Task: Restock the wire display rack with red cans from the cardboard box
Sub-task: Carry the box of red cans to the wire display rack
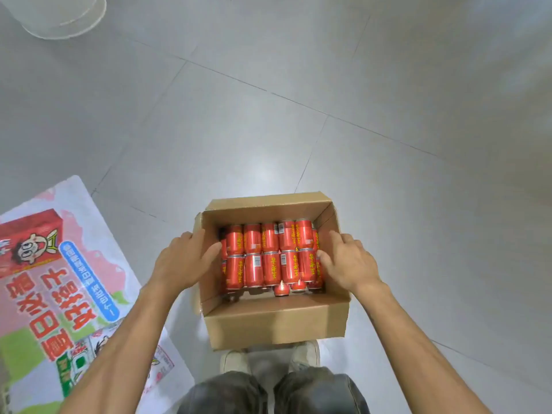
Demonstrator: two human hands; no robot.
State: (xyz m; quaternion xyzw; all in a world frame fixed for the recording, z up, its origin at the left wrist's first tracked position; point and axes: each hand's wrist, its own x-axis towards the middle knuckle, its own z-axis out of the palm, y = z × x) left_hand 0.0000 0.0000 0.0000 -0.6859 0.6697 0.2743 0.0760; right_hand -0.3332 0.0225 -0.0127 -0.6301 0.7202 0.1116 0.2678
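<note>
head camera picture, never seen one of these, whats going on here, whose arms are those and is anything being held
There is no machine here. A person wears a camera on the head, so this single picture looks down along their own arms. The left hand and right hand reach into an open cardboard box that stands on the tiled floor. The box holds red cans lying on their sides in two rows, with more underneath. Each hand touches the cans at one end of the rows. The left fingers lie fairly straight against them. It is unclear whether the right fingers pinch a can. No can is lifted out. A printed poster lies on the floor at the left. The rack is not in view.
</note>
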